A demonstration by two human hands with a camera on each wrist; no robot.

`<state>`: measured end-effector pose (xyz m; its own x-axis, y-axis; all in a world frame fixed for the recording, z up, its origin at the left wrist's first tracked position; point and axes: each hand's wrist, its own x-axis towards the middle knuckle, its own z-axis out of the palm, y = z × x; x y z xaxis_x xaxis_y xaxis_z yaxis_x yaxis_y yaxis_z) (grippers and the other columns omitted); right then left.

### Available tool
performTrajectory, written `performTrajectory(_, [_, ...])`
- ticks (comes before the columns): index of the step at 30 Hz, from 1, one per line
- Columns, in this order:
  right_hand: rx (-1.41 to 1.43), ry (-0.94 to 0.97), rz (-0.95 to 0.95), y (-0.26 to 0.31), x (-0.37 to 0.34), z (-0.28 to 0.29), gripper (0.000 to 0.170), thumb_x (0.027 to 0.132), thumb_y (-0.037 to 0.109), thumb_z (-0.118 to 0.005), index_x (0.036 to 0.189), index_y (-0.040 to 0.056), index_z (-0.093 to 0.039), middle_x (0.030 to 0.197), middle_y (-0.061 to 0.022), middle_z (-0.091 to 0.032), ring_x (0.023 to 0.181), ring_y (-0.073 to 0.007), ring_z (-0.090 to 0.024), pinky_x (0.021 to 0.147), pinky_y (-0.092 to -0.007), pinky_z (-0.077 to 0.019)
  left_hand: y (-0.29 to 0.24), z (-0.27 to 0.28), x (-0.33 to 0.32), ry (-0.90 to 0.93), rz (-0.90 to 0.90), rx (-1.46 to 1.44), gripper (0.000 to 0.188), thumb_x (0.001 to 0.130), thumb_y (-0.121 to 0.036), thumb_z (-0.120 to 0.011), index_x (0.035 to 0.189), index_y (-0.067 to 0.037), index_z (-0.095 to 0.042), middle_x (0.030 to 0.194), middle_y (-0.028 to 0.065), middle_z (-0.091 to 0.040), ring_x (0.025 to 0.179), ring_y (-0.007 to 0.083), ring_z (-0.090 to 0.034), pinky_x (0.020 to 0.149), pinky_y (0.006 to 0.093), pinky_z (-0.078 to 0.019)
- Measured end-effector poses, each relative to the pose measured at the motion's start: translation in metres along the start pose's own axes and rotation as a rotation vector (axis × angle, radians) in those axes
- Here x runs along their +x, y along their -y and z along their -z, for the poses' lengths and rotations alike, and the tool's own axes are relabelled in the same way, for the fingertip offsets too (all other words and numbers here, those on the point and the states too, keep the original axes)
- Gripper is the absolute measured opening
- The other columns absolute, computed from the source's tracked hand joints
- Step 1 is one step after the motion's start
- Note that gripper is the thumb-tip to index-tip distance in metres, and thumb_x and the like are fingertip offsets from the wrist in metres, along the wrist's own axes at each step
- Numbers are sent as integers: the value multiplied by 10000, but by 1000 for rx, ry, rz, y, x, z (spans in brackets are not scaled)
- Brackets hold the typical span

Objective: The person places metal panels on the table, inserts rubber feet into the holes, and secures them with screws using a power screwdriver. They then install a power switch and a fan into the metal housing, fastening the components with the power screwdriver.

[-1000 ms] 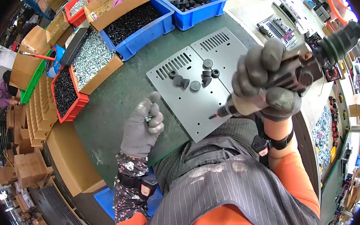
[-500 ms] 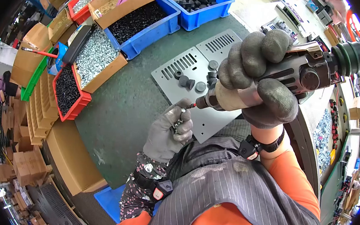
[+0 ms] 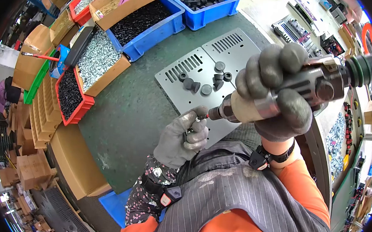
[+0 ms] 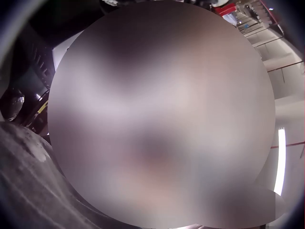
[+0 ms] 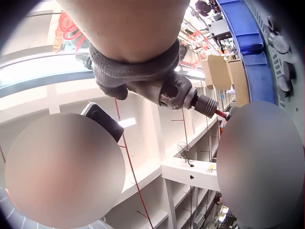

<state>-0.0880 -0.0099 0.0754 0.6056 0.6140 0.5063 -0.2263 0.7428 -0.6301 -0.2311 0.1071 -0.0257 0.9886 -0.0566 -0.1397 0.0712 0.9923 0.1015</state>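
In the head view the gloved right hand (image 3: 279,91) grips a power screwdriver (image 3: 303,86), fingers wrapped round its body. Its bit tip meets the fingertips of the gloved left hand (image 3: 182,137), which pinches a small metal screw (image 3: 198,119) there; more small metal pieces show under its curled fingers. Beyond both hands lies a grey slotted metal plate (image 3: 184,87) with several round black caps (image 3: 206,89) on it. The right wrist view shows the screwdriver (image 5: 174,90) with its red bit pointing right. The left wrist view is mostly blurred.
Blue bins (image 3: 157,38) of black parts stand behind the plate. A cardboard box (image 3: 114,72) of silver screws and a red bin (image 3: 87,103) of black screws sit to the left. At the right back is a second work surface (image 3: 266,12).
Over the last second the left hand has moved right and up to the bit tip. The right hand first brought the screwdriver left, then shifted slightly right and down with the left hand.
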Motion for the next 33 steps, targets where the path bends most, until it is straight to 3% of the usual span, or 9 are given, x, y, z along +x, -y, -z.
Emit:
performTrajectory(3, [-149,-168,-51,-1,-2,1,786,598,302,-865,1232,144,-430,954,-8,-491,833,-170,-519,790,-347,-429,6,1,6,-41,68,26,260,931,-216,-501,1109,-28,-515,750,-7,-461,559,53,-374,445,153,-350])
performTrajectory(6, [-94,123,-30,-6,8,15,909,617,253,-859,1356,103,-351,989,-46,-527,919,-256,-555,843,-444,-478,14,14,12,68,131,-95,264,939,-196,-482,1136,-28,-536,787,22,-516,568,71,-378,459,175,-321])
performTrajectory(13, [335,332,-210,-28,8,29,776,618,235,-847,1209,-41,-427,778,-105,-609,726,-256,-638,633,-364,-533,11,4,16,-124,105,94,309,890,-333,-554,828,-33,-508,637,-15,-427,479,49,-338,460,174,-317])
performTrajectory(16, [185,160,-157,-21,13,23,549,739,254,-724,1131,-31,-466,648,-88,-565,538,-220,-580,499,-345,-492,10,-11,17,-87,191,75,362,910,-378,-517,881,-18,-538,639,0,-441,473,54,-347,479,190,-329])
performTrajectory(19, [125,-27,-97,-20,23,24,473,792,321,-592,1103,-19,-486,667,-74,-553,563,-221,-573,491,-335,-475,-2,-36,15,-547,104,544,420,953,-376,-448,1117,-4,-552,707,12,-509,558,105,-430,494,213,-342])
performTrajectory(23, [12,-105,-86,-19,41,36,465,810,317,-563,1110,-26,-471,711,-82,-555,587,-222,-562,546,-338,-470,-65,-12,9,-339,-13,984,363,908,-320,-551,1084,-3,-576,789,12,-550,632,124,-483,552,241,-402])
performTrajectory(25, [-10,-102,-97,-25,44,34,462,807,308,-565,1109,-27,-469,714,-86,-560,591,-226,-568,548,-339,-472,-85,-13,24,-515,-324,1899,349,829,-229,-647,1106,-24,-592,894,60,-607,679,156,-544,636,275,-458])
performTrajectory(28, [-76,-99,-119,-33,48,29,465,793,289,-579,1110,-30,-465,711,-100,-567,598,-234,-581,554,-337,-475,-99,-19,42,-462,-335,2378,388,804,-219,-636,1170,-102,-580,1053,131,-624,926,243,-611,792,341,-489])
performTrajectory(33, [-164,-90,-176,-45,54,17,468,783,284,-595,1101,-37,-473,687,-98,-563,597,-213,-590,562,-320,-478,-103,-13,53,-380,-269,2308,354,784,-231,-647,1120,-125,-616,1034,138,-625,951,314,-584,818,384,-465])
